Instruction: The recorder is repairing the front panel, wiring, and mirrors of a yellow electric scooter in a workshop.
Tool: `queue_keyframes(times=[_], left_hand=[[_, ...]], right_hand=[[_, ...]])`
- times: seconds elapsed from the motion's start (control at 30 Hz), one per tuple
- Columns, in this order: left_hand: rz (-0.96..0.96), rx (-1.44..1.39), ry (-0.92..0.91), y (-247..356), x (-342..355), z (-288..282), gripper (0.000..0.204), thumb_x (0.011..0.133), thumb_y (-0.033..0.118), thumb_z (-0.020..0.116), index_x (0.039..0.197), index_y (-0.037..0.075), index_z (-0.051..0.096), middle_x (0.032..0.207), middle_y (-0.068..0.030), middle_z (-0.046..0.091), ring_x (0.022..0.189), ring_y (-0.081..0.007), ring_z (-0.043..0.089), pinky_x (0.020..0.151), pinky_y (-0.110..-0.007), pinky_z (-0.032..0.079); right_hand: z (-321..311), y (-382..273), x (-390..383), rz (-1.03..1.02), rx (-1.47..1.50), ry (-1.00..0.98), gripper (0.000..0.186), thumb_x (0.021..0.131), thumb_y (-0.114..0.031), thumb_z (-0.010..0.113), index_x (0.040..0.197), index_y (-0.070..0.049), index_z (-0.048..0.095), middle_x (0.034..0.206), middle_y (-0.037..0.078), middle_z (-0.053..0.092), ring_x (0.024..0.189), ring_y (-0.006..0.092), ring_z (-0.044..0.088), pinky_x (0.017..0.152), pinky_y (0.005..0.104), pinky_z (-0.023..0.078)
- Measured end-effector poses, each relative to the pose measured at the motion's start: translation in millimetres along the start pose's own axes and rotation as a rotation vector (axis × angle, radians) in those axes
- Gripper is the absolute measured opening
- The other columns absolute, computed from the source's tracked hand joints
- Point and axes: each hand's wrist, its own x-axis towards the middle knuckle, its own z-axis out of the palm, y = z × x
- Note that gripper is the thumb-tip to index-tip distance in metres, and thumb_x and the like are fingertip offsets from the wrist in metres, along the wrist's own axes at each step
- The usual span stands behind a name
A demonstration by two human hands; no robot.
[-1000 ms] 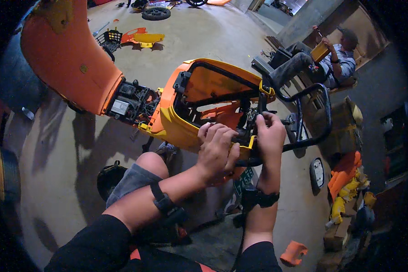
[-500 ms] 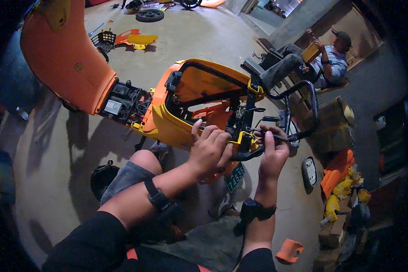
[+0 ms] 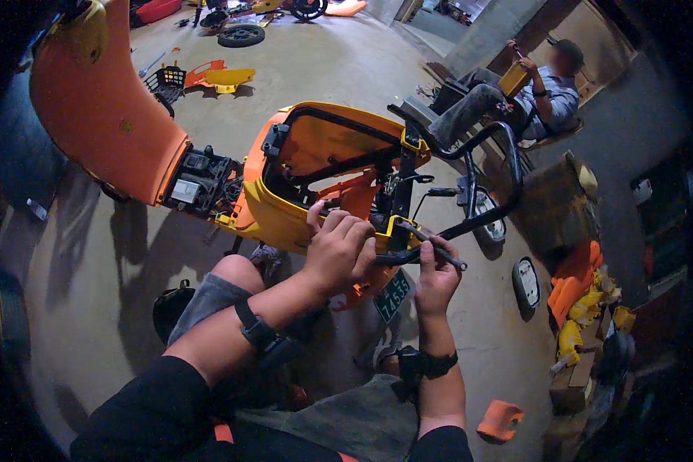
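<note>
A scooter body with orange and yellow panels (image 3: 273,212) lies before me, its seat opening exposed. My left hand (image 3: 337,245) is bent over the near yellow rim of that opening, its fingertips partly hidden behind the rim. Between the thumb and fingers of my right hand (image 3: 439,281) is a dark metal wrench (image 3: 448,257), its ring end sticking out to the right. The wrench's other end reaches the yellow bracket (image 3: 396,226) at the frame's rear corner. Just beyond it, a black tubular grab rail (image 3: 513,173) curves out. A green plate (image 3: 393,299) hangs below.
A large orange panel (image 3: 108,108) rises at the left. Another person (image 3: 550,96) sits at the back right, holding a yellow piece. Loose panels (image 3: 229,78), a black basket (image 3: 165,83) and a wheel (image 3: 241,35) lie farther off. Orange and yellow parts (image 3: 574,292) are piled right.
The scooter and both hands appear shifted slightly left as the view moves. My right hand has turned the wrench, whose ring end now shows clearly to the right.
</note>
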Motion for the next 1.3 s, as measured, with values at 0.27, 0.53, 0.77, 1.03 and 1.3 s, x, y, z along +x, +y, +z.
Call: queue_keyframes(times=[0.27,0.53,0.77,1.03,1.3], left_hand=[[-0.007,0.017,0.0,0.1,-0.5,0.8,0.015,0.088,0.022,0.062,0.097,0.01,0.067,0.094,-0.0051,0.066,0.101,-0.0253,0.061,0.114,-0.054,0.021],[-0.021,0.003,-0.006,-0.1,0.5,2.0,0.016,0.088,0.024,0.061,0.096,0.01,0.067,0.093,-0.0048,0.066,0.101,-0.0243,0.061,0.115,-0.054,0.02],[-0.055,-0.11,0.101,-0.8,0.7,5.8,0.016,0.092,0.019,0.057,0.099,0.009,0.066,0.095,-0.0061,0.067,0.097,-0.0261,0.062,0.112,-0.05,0.025],[-0.163,-0.27,0.295,-1.2,7.2,-3.5,0.02,0.097,0.018,0.05,0.098,0.006,0.065,0.096,-0.0094,0.066,0.093,-0.0283,0.062,0.097,-0.044,0.038],[-0.297,-0.39,0.367,-1.0,6.2,-5.1,0.022,0.099,0.019,0.047,0.096,0.005,0.065,0.095,-0.0111,0.065,0.094,-0.0304,0.06,0.095,-0.042,0.041]], right_hand=[[-0.2,15.1,-9.2,-0.075,-0.039,0.111,0.022,0.091,-0.015,0.079,0.105,0.002,0.073,0.121,0.009,0.061,0.117,0.0214,0.057,0.105,0.0347,0.043],[1.5,22.0,-18.8,-0.203,-0.229,0.148,0.022,0.091,-0.013,0.079,0.107,0.001,0.073,0.121,0.01,0.06,0.119,0.0234,0.057,0.105,0.0354,0.044],[10.9,-2.3,-36.1,-0.819,-0.78,-0.112,0.029,0.086,-0.007,0.074,0.114,0.001,0.072,0.122,0.017,0.071,0.119,0.0327,0.062,0.104,0.0442,0.041],[23.7,-38.6,-20.5,-0.927,-0.888,-0.286,0.032,0.082,-0.009,0.074,0.113,-0.001,0.072,0.12,0.015,0.071,0.117,0.0347,0.066,0.1,0.0481,0.049],[48.4,-46.7,-11.1,-0.929,-0.968,-0.256,0.025,0.085,-0.013,0.074,0.109,-0.005,0.073,0.104,0.016,0.07,0.106,0.0353,0.071,0.087,0.0438,0.059]])
